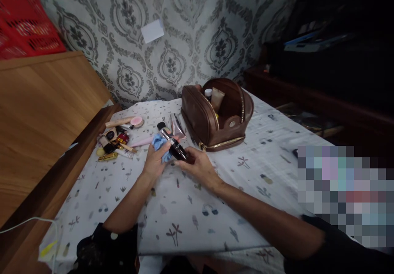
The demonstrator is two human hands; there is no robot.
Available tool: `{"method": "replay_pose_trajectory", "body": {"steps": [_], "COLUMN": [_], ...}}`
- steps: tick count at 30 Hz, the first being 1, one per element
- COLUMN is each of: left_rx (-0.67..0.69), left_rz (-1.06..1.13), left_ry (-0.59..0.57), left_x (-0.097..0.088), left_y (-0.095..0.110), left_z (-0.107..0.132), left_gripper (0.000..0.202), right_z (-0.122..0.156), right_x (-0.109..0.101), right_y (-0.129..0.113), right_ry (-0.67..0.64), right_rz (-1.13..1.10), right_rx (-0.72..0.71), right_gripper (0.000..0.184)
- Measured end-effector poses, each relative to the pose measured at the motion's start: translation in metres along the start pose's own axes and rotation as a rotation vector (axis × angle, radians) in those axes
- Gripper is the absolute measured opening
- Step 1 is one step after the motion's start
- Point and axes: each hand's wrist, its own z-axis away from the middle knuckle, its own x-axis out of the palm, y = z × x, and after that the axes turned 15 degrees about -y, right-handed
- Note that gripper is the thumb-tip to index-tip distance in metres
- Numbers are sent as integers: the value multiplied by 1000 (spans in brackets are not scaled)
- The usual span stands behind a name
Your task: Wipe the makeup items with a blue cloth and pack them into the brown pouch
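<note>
Patterned grey wallpaper [170, 64] rose beyond the two hands, and a printed white tablecloth [184, 212] spread beneath them. At the centre of the grip was a dark, glossy bottle [177, 148] with a silvery band, tilted. The left hand [154, 161] pinched its upper end, with a crumpled blue cloth [158, 141] bunched between palm and bottle; the right hand [199, 165] was closed around the lower end, fingers curled beneath it. Just beyond the grip lay a clear-and-pink tube [178, 127]. Farther off to the right stood a brown bag [199, 116], unzipped, a pale tube [217, 98] and a white-capped container [208, 93] upright inside. Well left of the grip, assorted cosmetics [114, 138] lay heaped together.
</note>
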Motion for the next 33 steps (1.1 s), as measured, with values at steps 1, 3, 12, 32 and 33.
{"method": "replay_pose_trajectory", "body": {"steps": [1,3,12,32,33], "left_rx": [0,-3,11,51,35], "left_rz": [4,12,74,5,-25], "left_ry": [4,10,-26,141,129], "left_x": [0,0,-3,4,4], "left_y": [0,-1,1,19,20], "left_z": [0,0,-2,-7,-7], "left_gripper": [49,47,41,35,35], "right_z": [0,1,2,-2,-2], "right_x": [0,1,1,5,4], "right_y": [0,0,-11,13,13], "right_ry": [16,36,-165,-414,-418], "right_rz": [23,17,-493,-496,-482], "right_rx": [-2,-3,113,198,204], "right_gripper": [34,35,49,79,79]}}
